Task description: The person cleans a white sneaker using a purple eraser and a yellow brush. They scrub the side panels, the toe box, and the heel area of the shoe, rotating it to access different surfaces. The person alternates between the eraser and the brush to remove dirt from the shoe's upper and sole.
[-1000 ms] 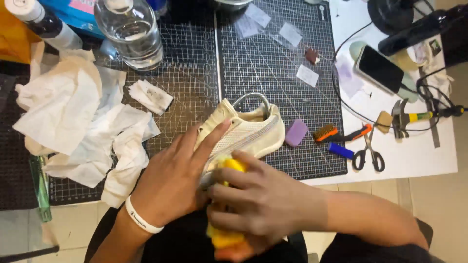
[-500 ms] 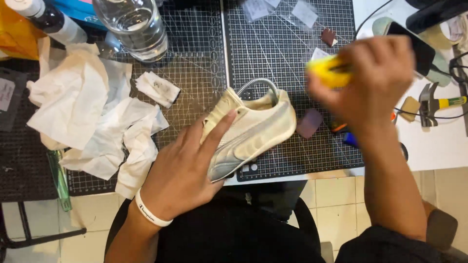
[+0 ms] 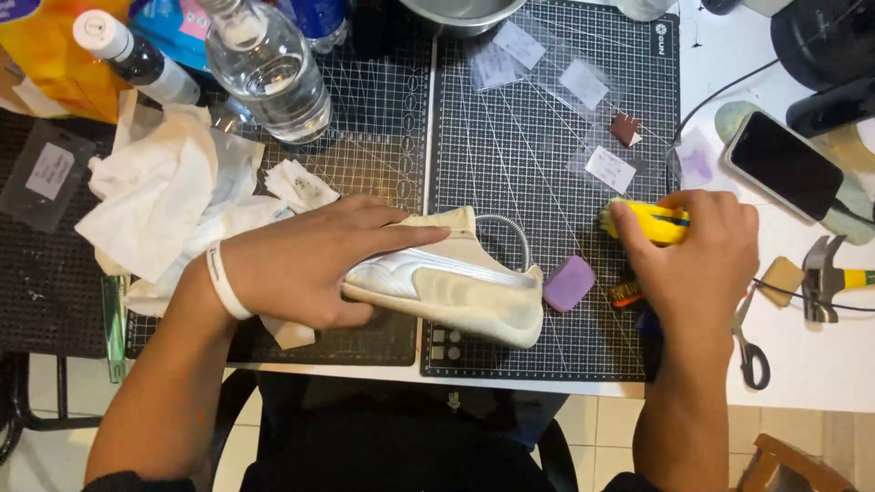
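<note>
Cluttered cutting mats [image 3: 547, 118] leave little room: the left hand [image 3: 301, 264], fingers flat, pins the cream sneaker [image 3: 456, 292], while the right hand [image 3: 697, 264], curled around a yellow brush [image 3: 652, 223], could knock the purple block [image 3: 570, 284].

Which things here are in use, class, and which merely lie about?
In use: left hand on the cream shoe; right hand gripping a yellow tool.
Lying about: purple block, scissors, hammer, phone, water bottle, white cloths.
</note>
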